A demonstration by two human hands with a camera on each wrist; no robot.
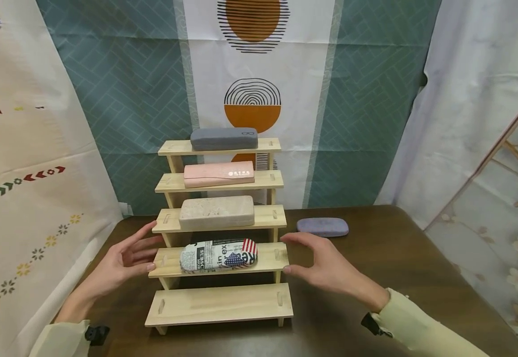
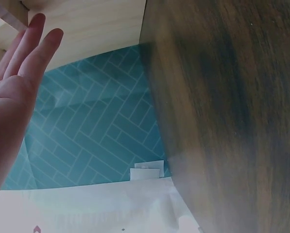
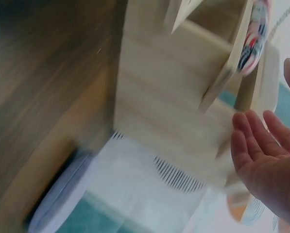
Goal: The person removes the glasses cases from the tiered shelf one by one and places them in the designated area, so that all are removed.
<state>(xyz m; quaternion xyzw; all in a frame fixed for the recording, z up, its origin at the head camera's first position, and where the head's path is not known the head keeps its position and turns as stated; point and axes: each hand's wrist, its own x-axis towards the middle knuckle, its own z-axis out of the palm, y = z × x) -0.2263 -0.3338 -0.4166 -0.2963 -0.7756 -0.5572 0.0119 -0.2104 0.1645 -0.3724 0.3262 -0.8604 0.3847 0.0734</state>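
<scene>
A stepped wooden display rack (image 1: pixel 218 305) stands on the table, with glasses cases on its upper steps. From the top come a grey-blue case (image 1: pixel 224 139), a pink case (image 1: pixel 218 174), a cream case (image 1: pixel 216 212) and a newspaper-print case (image 1: pixel 218 255) with a flag pattern. My left hand (image 1: pixel 118 263) is at the rack's left side, its thumb right at the end of the newspaper-print case's step. On the other side, my right hand (image 1: pixel 330 265) has its fingertips close to that same step's right end. In the right wrist view, the right hand (image 3: pixel 266 155) has loosely bent fingers and holds nothing.
A lilac glasses case (image 1: pixel 322 226) lies on the dark wooden table (image 1: pixel 357 292), behind the right hand. The rack's lowest step bears no case. Patterned cloths (image 1: pixel 366 99) hang behind the table and along both sides.
</scene>
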